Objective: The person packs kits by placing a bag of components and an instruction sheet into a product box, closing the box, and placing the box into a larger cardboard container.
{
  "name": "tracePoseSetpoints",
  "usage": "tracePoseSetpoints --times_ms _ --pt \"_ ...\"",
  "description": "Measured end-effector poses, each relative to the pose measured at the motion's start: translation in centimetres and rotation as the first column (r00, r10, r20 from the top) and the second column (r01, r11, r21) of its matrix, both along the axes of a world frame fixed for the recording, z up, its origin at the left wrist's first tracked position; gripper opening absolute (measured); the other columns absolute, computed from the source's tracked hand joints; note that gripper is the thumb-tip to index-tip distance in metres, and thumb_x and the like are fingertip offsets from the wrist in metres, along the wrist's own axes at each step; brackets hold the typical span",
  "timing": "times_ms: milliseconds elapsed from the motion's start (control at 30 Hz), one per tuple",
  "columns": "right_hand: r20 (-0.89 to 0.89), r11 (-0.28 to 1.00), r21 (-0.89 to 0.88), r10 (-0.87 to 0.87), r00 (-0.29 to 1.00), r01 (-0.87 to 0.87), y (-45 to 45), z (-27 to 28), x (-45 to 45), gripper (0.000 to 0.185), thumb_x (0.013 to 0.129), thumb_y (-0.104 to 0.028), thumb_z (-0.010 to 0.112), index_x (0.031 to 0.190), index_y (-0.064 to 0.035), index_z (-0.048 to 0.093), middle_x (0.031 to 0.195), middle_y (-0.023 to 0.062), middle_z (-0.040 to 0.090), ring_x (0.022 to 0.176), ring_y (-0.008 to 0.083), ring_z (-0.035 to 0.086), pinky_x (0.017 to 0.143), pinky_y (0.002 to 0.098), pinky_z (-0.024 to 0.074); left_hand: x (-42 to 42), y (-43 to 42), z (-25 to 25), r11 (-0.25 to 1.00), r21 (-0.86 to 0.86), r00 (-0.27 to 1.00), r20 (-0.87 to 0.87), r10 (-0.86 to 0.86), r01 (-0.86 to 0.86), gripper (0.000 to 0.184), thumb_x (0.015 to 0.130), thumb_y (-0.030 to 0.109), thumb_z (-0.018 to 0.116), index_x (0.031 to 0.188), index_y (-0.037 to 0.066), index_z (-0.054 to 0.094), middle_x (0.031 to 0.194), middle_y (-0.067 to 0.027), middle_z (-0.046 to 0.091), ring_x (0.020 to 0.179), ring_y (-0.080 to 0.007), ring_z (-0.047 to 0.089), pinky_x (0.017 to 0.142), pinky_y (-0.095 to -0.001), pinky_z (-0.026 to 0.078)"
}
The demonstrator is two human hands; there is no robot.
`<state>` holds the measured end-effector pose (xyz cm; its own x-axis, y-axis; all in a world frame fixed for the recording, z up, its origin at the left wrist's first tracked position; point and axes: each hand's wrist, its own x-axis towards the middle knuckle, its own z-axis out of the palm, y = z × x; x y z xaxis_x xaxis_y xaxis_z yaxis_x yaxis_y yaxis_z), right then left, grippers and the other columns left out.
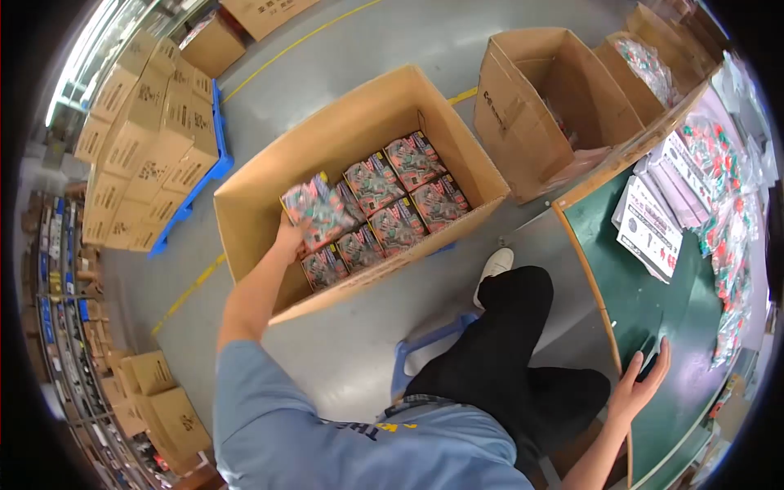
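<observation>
My left hand (288, 238) reaches into a large open carton (282, 139) and grips a small printed box (317, 211) by its near left side. This box is tilted and slightly blurred, above the left part of the carton. Several similar printed boxes (374, 181) lie in rows inside, their pink, grey and black pictures facing up. Over the green tabletop (621, 273) on the right, my right hand (637, 388) has its thumb and fingers apart. A dark patch shows between them; whether it is a shadow or an object I cannot make out.
A stack of white-and-purple printed sheets or flat boxes (651, 229) and clear bags with red and green parts (727, 245) lie on the table. Open cartons (523, 114) stand at the upper right. Stacked cartons (147, 122) rest on a blue pallet (219, 167). A blue stool (400, 359) is beneath me.
</observation>
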<state>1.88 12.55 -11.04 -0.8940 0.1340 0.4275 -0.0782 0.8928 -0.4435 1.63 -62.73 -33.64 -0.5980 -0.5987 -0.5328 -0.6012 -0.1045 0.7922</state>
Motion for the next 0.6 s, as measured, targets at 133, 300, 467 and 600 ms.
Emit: tracePoseSetpoints --times_ms 133,300,467,600 --pt "0.202 0.905 0.410 0.029 0.979 -0.111 -3.0 1.5 -0.8 0.049 0.107 -0.022 0.054 0.149 0.0015 0.052 0.153 0.0220 0.052 0.143 0.0406 0.048 0.121 0.0480 0.0347 -0.4 -4.9 -8.7 0.987 -0.143 0.992 0.107 -0.061 0.076 0.059 0.097 0.002 0.069 0.148 0.013 0.042 0.128 -0.0121 0.065 0.106 -0.0289 0.071 0.080 -0.0453 0.062" --pt "0.209 0.899 0.426 0.014 0.978 -0.104 -3.0 1.6 -0.8 0.054 0.106 -0.032 0.052 0.148 0.0028 0.054 0.153 0.0243 0.051 0.141 0.0429 0.049 0.118 0.0504 0.0365 -6.0 -1.4 -7.8 0.996 -0.008 0.961 0.266 -0.078 0.083 0.053 0.094 0.002 0.071 0.143 0.008 0.049 0.130 -0.0137 0.065 0.109 -0.0320 0.070 0.082 -0.0487 0.061" --pt "0.220 0.915 0.390 0.018 0.975 -0.105 -4.0 0.8 -1.0 0.058 0.105 -0.037 0.053 0.146 0.0030 0.054 0.151 0.0258 0.052 0.140 0.0451 0.049 0.118 0.0512 0.0370 -8.8 -3.8 -11.9 0.750 -0.291 0.728 0.590 -0.348 0.594 0.027 0.094 0.015 0.067 0.120 0.009 0.065 0.116 -0.0155 0.072 0.103 -0.0348 0.072 0.085 -0.0506 0.058" --pt "0.243 0.927 0.358 0.021 0.970 -0.110 -4.0 2.9 -1.4 0.064 0.096 -0.044 0.065 0.139 0.0032 0.059 0.146 0.0267 0.054 0.136 0.0461 0.052 0.115 0.0529 0.0400 -10.3 -6.4 -13.5 -0.003 -0.153 0.140 0.912 -0.387 0.988 0.023 0.093 0.026 0.064 0.102 0.009 0.077 0.105 -0.0170 0.077 0.098 -0.0371 0.074 0.088 -0.0521 0.056"
